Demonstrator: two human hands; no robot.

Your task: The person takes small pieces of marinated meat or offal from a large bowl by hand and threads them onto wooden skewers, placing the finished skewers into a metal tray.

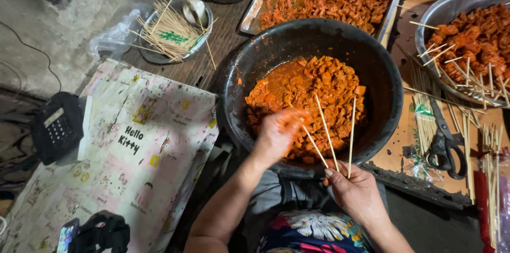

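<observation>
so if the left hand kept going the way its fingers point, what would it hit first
The left hand reaches forward and down into the big black round bowl. Straight on, it would most likely meet the orange sauce-coated meat pieces heaped there first; it may already touch them, since depth is unclear.

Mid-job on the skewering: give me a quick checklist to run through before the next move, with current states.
1. Skewers in right hand: three bamboo skewers held, tips over the meat: ok.
2. Left hand on the marinated meat pieces: ok.
3. Piece actually pinched: cannot tell.
4. Black basin stocked: ok.
5. Spare skewers on hand, in a small bowl: ok.
6. Scissors clear of hands: ok.
</observation>
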